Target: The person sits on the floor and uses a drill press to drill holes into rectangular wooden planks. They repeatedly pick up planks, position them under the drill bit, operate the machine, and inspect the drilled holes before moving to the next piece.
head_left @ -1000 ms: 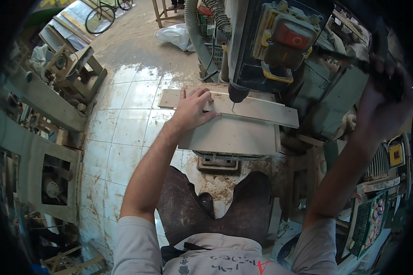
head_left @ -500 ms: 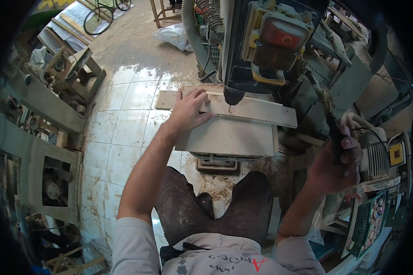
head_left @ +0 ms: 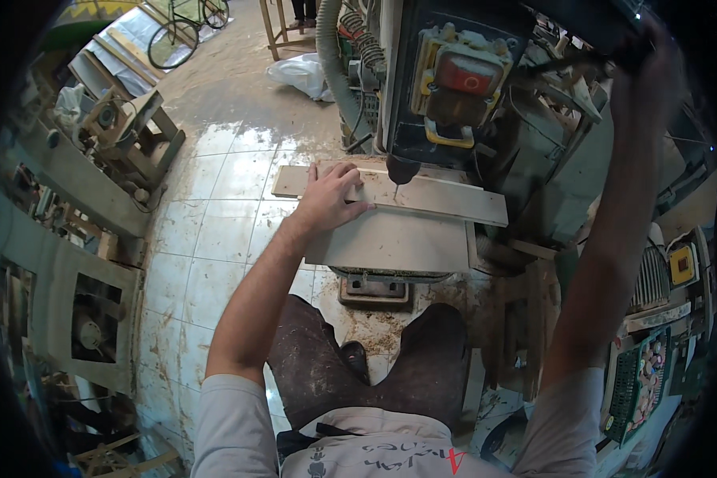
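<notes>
A long pale wooden board (head_left: pixel 454 197) lies across a flat panel (head_left: pixel 394 239) on the drill press table. My left hand (head_left: pixel 329 195) grips the board left of the drill, fingers over its top and thumb along the near edge. Over the board hangs the black drill chuck (head_left: pixel 402 170), its thin bit pointing down among wood shavings. High at the right, my right hand (head_left: pixel 649 76) is closed round the end of the dark feed lever (head_left: pixel 570 64); its fingers are partly lost in shadow.
The drill press head carries a red and yellow switch box (head_left: pixel 464 80). A green basket (head_left: pixel 639 386) and a motor (head_left: pixel 647 275) are at the right. Machines line the left, and sawdust lies on the tiled floor (head_left: pixel 207 263). A bicycle (head_left: pixel 174 44) stands far back.
My right hand has swung up and away with the lever, from beside the motor to the upper right. The bit stands about as before, and my left hand stays on the board.
</notes>
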Demonstrator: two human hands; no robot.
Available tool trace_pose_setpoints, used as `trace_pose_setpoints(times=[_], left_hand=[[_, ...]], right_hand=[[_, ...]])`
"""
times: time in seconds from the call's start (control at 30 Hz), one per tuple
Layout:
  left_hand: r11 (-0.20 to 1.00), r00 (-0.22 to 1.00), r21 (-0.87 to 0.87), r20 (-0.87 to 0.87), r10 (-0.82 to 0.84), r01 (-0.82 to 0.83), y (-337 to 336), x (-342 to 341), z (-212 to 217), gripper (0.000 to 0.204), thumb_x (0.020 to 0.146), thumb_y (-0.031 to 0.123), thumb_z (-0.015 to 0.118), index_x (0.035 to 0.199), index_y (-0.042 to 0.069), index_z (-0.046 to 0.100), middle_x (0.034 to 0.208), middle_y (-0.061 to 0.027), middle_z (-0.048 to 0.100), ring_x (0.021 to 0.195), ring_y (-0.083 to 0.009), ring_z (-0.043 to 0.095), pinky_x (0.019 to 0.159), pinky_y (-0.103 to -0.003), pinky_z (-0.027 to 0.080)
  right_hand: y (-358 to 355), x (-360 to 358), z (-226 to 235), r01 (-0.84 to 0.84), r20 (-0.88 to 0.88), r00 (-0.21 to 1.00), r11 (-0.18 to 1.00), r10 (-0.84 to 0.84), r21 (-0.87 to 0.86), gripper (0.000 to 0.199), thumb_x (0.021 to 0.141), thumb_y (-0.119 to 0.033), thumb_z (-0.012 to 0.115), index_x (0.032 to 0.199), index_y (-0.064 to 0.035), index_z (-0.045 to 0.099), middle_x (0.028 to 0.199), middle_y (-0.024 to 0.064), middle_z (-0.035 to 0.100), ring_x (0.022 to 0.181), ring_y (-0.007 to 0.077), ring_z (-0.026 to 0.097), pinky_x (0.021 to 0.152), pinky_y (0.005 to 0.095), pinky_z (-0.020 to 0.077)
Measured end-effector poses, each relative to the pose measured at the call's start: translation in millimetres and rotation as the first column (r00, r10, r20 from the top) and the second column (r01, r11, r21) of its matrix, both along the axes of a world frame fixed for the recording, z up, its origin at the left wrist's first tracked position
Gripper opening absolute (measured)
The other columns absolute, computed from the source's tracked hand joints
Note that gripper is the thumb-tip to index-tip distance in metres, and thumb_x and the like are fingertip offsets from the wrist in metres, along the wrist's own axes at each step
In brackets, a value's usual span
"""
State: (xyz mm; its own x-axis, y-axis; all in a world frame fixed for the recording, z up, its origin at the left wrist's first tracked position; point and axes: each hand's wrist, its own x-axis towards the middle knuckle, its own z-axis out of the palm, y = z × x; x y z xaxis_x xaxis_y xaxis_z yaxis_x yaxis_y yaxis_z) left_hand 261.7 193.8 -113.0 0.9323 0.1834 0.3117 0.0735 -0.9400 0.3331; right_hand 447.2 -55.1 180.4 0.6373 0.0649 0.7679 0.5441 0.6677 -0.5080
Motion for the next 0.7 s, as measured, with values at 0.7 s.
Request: trace_pose_setpoints(times=[0.7], left_hand=[[0.997,0.994,-0.008,-0.075,-0.075,0.075,-26.3,-31.5,12.3,0.054,0.080,0.045,0.070,0.123,0.015,0.059,0.135,-0.0148,0.050,0.126,-0.0327,0.046,0.108,-0.049,0.030]], right_hand=[[22.7,80.1,16.0,-0.118,0.003,0.993,0.981,0.120,-0.156,0.034,0.099,-0.029,0.043,0.118,-0.0029,0.055,0.105,0.0102,0.062,0.089,0.0218,0.062,0.079,0.0363,0.0545]])
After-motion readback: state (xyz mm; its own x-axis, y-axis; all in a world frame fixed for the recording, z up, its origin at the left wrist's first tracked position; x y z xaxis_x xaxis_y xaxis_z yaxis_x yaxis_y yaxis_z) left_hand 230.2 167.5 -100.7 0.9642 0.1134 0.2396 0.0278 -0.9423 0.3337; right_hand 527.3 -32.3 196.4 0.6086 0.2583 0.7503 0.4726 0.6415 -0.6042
